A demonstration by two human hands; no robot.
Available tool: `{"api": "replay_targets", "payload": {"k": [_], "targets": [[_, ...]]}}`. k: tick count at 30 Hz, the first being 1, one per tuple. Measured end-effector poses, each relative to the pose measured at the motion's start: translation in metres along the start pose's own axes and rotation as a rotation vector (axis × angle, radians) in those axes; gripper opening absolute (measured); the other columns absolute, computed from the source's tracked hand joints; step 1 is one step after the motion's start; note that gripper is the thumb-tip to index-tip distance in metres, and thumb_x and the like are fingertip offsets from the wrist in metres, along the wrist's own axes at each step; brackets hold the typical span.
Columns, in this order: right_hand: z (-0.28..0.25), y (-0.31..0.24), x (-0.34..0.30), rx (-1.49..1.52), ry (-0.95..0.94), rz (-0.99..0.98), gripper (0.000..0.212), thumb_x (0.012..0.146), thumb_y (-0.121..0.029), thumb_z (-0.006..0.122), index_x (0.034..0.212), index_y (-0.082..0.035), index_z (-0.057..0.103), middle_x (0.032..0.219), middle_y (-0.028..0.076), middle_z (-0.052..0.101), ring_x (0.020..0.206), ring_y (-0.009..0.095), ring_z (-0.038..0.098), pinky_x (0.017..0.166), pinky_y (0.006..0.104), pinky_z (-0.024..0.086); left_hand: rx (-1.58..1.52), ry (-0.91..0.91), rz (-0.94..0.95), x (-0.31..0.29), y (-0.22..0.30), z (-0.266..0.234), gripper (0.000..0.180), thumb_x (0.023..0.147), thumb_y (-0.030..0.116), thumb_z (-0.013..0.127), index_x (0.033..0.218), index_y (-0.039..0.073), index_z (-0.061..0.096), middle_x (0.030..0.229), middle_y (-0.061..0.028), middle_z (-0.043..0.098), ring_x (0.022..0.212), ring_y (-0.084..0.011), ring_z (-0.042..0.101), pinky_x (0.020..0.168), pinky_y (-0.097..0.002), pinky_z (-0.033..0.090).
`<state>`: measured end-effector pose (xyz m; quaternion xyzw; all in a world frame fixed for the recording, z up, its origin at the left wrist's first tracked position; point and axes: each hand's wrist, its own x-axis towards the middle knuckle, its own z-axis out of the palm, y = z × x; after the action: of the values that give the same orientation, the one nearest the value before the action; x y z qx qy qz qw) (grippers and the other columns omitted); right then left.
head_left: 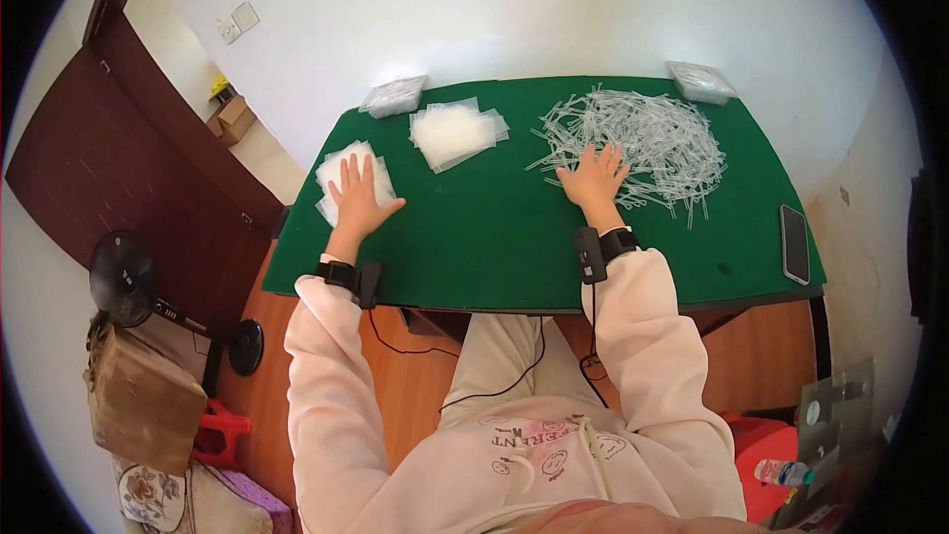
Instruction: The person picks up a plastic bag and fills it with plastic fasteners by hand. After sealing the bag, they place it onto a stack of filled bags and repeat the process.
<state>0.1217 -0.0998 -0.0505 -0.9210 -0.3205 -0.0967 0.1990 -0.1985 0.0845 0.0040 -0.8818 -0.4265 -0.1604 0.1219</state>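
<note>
My left hand [360,196] lies spread on a stack of clear plastic bags [331,174] at the left of the green-covered table [474,227]. With fingers apart, my right hand [595,180] rests at the near left edge of a big heap of thin clear plastic pieces [652,138], which look like small rods with looped ends. Neither hand grips anything. A second pile of clear bags [453,134] lies between the hands, farther back. Both wrists wear black straps with small devices and cables.
Clear packs stand at the back left corner [394,97] and back right corner [701,83]. A phone [794,244] lies by the right edge. On the floor are a black fan [124,279] and a cardboard box [148,396] at left, a red stool [766,460] and a bottle [781,473] at right.
</note>
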Motion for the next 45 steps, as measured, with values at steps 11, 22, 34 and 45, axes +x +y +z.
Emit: {"api": "replay_targets", "payload": {"k": [11,22,34,45], "targets": [[0.007,-0.011,-0.007,-0.013,-0.220,-0.196,0.078,0.081,-0.058,0.038,0.135,-0.003,0.025,0.142,0.018,0.016,0.133,0.032,0.009,0.104,0.0507,0.006,-0.635,0.166,0.294,0.039,0.109,0.003,0.085,0.074,0.045,0.062,0.135,0.004,0.019,0.138,-0.0196,0.023,0.130,-0.0378,0.013,0.101,-0.0545,0.012],[0.013,-0.014,-0.006,-0.042,-0.199,-0.350,0.079,0.080,-0.060,0.038,0.135,-0.004,0.025,0.141,0.017,0.019,0.132,0.030,0.012,0.105,0.0486,0.009,-0.942,0.189,0.316,0.057,0.150,0.072,0.061,0.078,0.030,0.062,0.125,0.000,0.038,0.127,-0.0205,0.040,0.123,-0.0352,0.031,0.100,-0.0399,0.027],[0.021,-0.020,0.002,0.054,-0.168,-0.671,0.069,0.081,-0.057,0.040,0.133,-0.011,0.032,0.140,0.014,0.024,0.131,0.030,0.015,0.105,0.0486,0.011,-0.988,0.168,0.378,0.049,0.153,0.081,0.039,0.079,0.020,0.060,0.113,0.002,0.050,0.116,-0.0151,0.051,0.113,-0.0298,0.043,0.096,-0.0369,0.033],[0.004,-0.014,0.003,-0.067,-0.015,-0.533,0.032,0.078,-0.031,0.056,0.104,-0.013,0.058,0.112,0.009,0.051,0.118,0.031,0.035,0.100,0.0580,0.016,-1.005,0.129,0.419,0.046,0.152,0.078,0.027,0.077,0.016,0.060,0.101,0.004,0.057,0.107,-0.0140,0.053,0.105,-0.0290,0.048,0.091,-0.0361,0.037]]}}
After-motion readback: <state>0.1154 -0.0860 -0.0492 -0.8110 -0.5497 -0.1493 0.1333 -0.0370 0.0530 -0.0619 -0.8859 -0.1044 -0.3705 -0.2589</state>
